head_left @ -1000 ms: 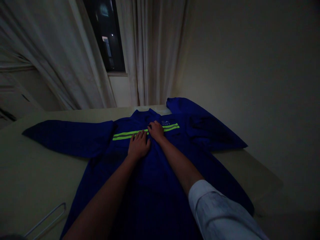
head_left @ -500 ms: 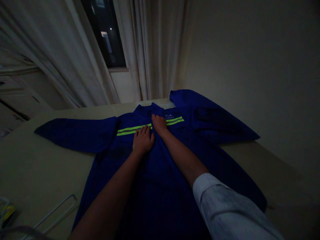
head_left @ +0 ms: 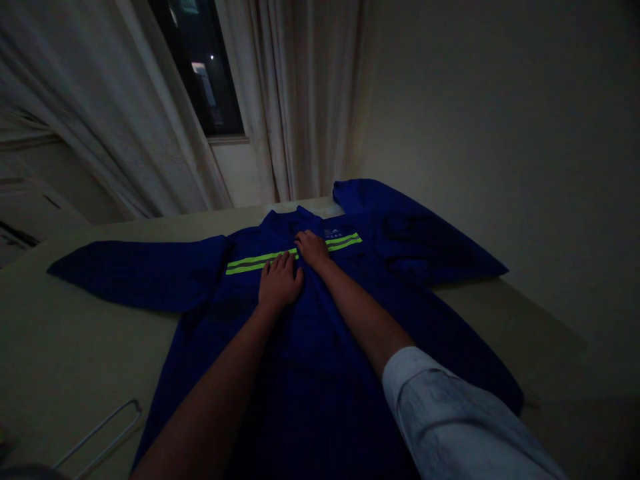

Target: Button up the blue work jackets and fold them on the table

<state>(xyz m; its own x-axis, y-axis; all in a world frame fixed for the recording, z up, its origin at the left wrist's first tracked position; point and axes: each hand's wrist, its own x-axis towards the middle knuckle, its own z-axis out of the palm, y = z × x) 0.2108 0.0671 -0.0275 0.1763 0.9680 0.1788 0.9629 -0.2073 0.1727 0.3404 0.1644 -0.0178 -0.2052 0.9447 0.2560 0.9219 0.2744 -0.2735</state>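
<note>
A dark blue work jacket [head_left: 320,360] with yellow-green reflective chest stripes lies front up, collar away from me, sleeves spread to both sides. My left hand [head_left: 280,281] rests flat on its chest, over the lower edge of the left stripe, fingers spread. Just right of it, my right hand [head_left: 313,248] is closed at the front opening below the collar. Its fingertips grip the jacket's front edge there; whether a zip pull is between them is hidden. A small pale print shows on the chest beyond the right hand.
The jacket lies on a pale tabletop [head_left: 90,353]. A bent wire loop [head_left: 107,427], perhaps part of a hanger, lies at the lower left. Behind the table hang long curtains [head_left: 300,100] beside a dark window [head_left: 205,73]. A plain wall [head_left: 500,133] borders the right side.
The view has turned slightly to the right, so everything sits a little further left. Both hands keep nearly the same places on the jacket.
</note>
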